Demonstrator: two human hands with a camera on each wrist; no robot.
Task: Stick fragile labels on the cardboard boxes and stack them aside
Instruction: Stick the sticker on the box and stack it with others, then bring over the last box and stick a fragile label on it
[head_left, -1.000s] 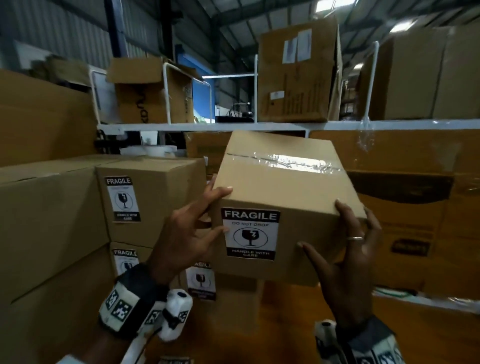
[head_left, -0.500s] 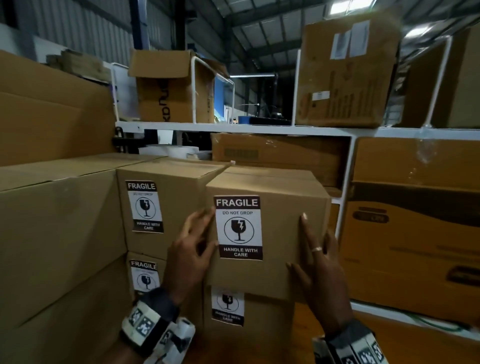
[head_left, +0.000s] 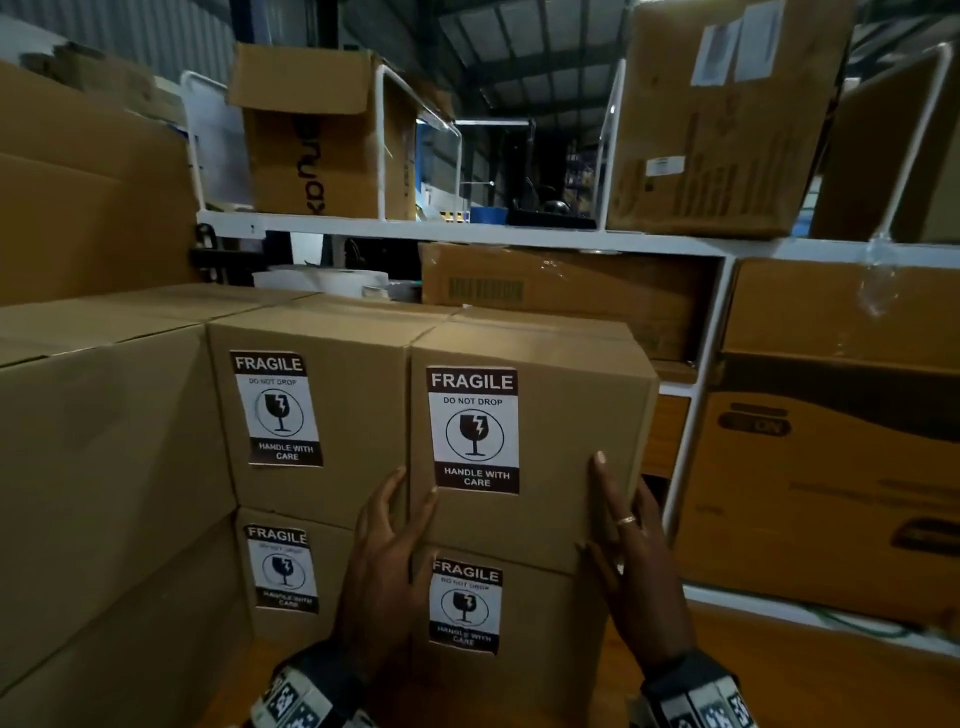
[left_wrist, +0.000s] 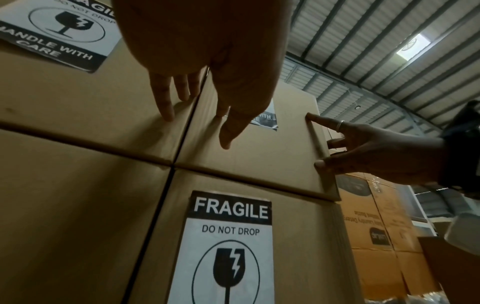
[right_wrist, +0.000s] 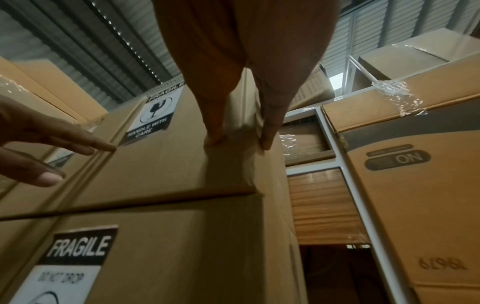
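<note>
A cardboard box (head_left: 571, 410) with a black-and-white fragile label (head_left: 472, 431) sits top right in a two-by-two stack, flush against another labelled box (head_left: 358, 415). Two more labelled boxes (head_left: 545, 623) lie under them. My left hand (head_left: 389, 530) lies flat with straight fingers across the seam between the two upper boxes, seen close in the left wrist view (left_wrist: 207, 98). My right hand (head_left: 628, 551) presses the box's right front corner, thumb on the front face and fingers along the side (right_wrist: 241, 102). Neither hand grips anything.
Large plain cartons (head_left: 104, 467) wall the left side. A white metal rack (head_left: 519, 236) behind carries more cartons above and below. A big carton with a dark band (head_left: 831, 467) stands close on the right, with a narrow gap beside the stack.
The labelled box, held in the air a second ago, now rests on the stack beside the other top box. Both hands have slid down to its lower front.
</note>
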